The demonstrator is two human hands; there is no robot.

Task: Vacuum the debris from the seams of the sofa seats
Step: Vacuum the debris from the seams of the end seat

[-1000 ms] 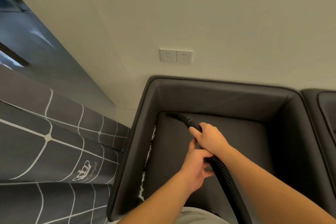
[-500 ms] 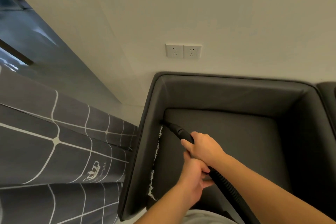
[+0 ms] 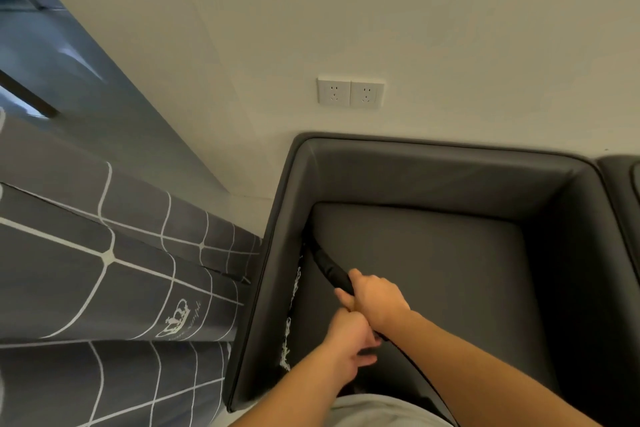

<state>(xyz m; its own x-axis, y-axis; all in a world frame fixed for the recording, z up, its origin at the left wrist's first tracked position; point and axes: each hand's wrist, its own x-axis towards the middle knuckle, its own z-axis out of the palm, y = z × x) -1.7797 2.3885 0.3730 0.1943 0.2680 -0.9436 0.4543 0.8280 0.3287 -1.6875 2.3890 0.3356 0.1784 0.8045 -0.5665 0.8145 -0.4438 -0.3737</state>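
A dark grey sofa seat [image 3: 433, 274] lies below me, walled by a padded back and a left armrest [image 3: 273, 246]. White debris [image 3: 290, 329] lines the seam between seat and left armrest. The black vacuum hose nozzle [image 3: 325, 262] points into the upper part of that seam. My right hand [image 3: 375, 300] grips the nozzle from above. Just behind it, my left hand [image 3: 349, 336] holds the hose, which runs back under my right forearm and is mostly hidden.
A white double wall socket [image 3: 350, 93] sits above the sofa back. To the left hangs a dark grey fabric with white grid lines [image 3: 104, 270]. Another sofa seat [image 3: 623, 191] adjoins at the right edge.
The nozzle tip has swung from the seat's back corner down into the left seam, reaching the debris. Both hands moved with it, and my view shifted to the left.
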